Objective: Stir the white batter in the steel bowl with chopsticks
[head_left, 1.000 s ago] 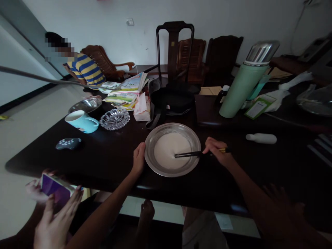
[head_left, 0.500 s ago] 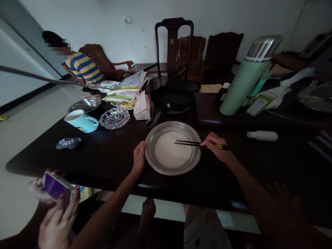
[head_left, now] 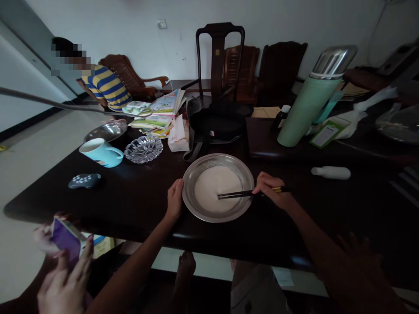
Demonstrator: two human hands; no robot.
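Observation:
A round metal bowl (head_left: 190, 203) sits on the dark table, holding a pale, creamy batter (head_left: 209, 185). My left hand (head_left: 175, 198) grips the bowl's left rim, its thumb on top and the other fingers mostly hidden. In my right hand (head_left: 270, 187) is a pair of dark chopsticks (head_left: 237, 194) with gold bands near the upper end. The chopsticks reach over the bowl's right rim, and their tips dip into the batter near its middle.
Behind the bowl lie a black bag (head_left: 216, 124), a tissue pack (head_left: 179, 135) and a glass dish (head_left: 144, 149). A blue mug (head_left: 103, 152) stands left, a green thermos (head_left: 309, 107) right, near a white bottle (head_left: 331, 172). Another person's hands hold a phone (head_left: 67, 240) at lower left.
The chopstick tips have moved toward me and slightly left through the batter, with my right hand lowering a little. My left hand stays on the rim.

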